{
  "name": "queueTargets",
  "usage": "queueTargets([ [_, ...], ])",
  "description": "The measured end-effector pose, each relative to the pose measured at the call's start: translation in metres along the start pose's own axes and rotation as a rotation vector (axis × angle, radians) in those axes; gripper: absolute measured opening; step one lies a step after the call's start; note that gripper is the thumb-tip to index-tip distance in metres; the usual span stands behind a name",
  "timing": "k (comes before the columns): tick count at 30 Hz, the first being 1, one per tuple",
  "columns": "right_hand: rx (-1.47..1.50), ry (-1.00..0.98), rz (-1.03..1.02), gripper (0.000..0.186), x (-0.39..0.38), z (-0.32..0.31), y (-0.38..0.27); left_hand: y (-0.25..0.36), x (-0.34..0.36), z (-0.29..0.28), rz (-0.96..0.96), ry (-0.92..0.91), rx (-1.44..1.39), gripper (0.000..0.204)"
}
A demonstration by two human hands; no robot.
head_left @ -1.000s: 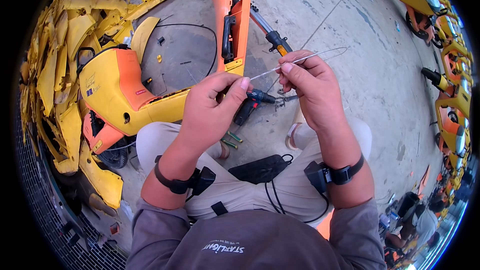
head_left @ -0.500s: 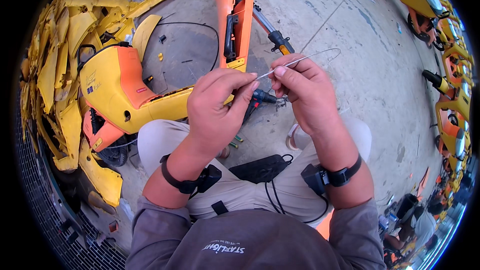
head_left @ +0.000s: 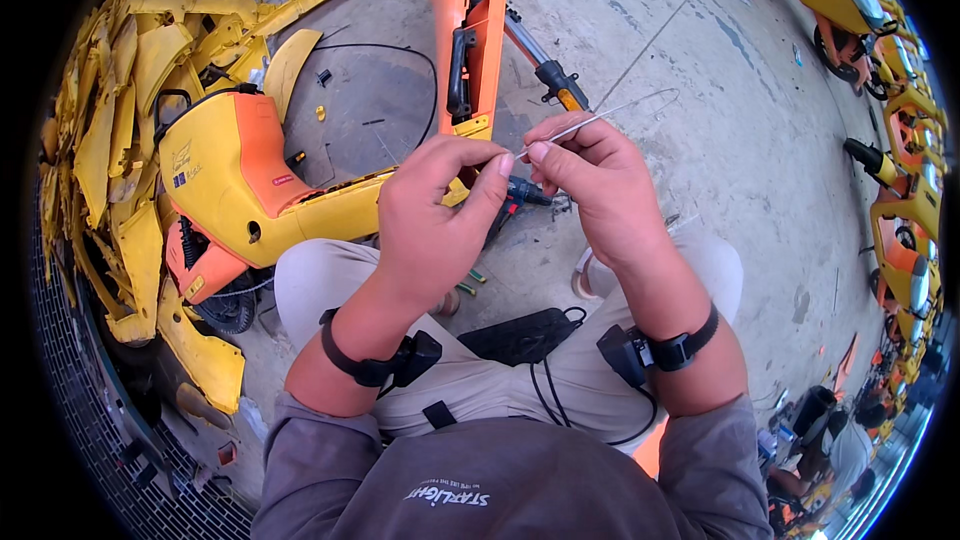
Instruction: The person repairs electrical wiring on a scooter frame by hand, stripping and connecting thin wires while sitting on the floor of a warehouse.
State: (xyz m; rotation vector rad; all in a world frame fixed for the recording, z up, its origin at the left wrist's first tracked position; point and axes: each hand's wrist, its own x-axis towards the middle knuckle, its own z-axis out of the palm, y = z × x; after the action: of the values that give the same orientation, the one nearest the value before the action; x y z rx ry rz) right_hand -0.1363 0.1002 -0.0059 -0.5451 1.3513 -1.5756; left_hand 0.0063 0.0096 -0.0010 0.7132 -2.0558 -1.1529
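Note:
A thin, light-coloured wire (head_left: 622, 107) runs between my two hands in front of me, its far part bending back in a narrow loop to the right. My left hand (head_left: 432, 210) is closed, pinching one end between thumb and forefinger. Close beside it, my right hand (head_left: 600, 180) grips the wire between thumb and curled fingers. Beneath the hands, a dark cordless drill (head_left: 528, 192) lies on the floor, partly hidden by my left hand. An electric scooter with a yellow and orange body (head_left: 240, 165) stands at the left, its orange front part (head_left: 485, 50) rising ahead of me.
Yellow plastic panels (head_left: 130, 130) are heaped at the far left. A metal fork tube (head_left: 540, 65) sticks out beside the scooter's front. Several yellow scooters (head_left: 905, 230) line the right side. A black pouch (head_left: 525, 337) with cables rests between my legs. A person (head_left: 850, 455) is at the lower right.
My right hand has shifted slightly left and down, closer to my left hand. The wire's looped far end looks narrower. My left hand has barely moved.

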Motion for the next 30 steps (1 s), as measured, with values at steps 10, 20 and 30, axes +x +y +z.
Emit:
queueTargets([
  [10, -0.079, 0.001, 0.021, 0.016, -0.002, -0.006, -0.001, -0.018, 0.006, -0.008, -0.484, 0.041, -0.512, 0.018],
  [20, -0.016, 0.026, 0.041, 0.019, -0.004, -0.025, -0.006, -0.030, 0.008, -0.012, -0.716, -0.041, -0.875, 0.021],
  [30, -0.047, -0.068, -0.016, 0.020, -0.007, -0.021, -0.010, -0.021, 0.005, -0.001, -0.656, -0.162, -0.894, 0.017],
])
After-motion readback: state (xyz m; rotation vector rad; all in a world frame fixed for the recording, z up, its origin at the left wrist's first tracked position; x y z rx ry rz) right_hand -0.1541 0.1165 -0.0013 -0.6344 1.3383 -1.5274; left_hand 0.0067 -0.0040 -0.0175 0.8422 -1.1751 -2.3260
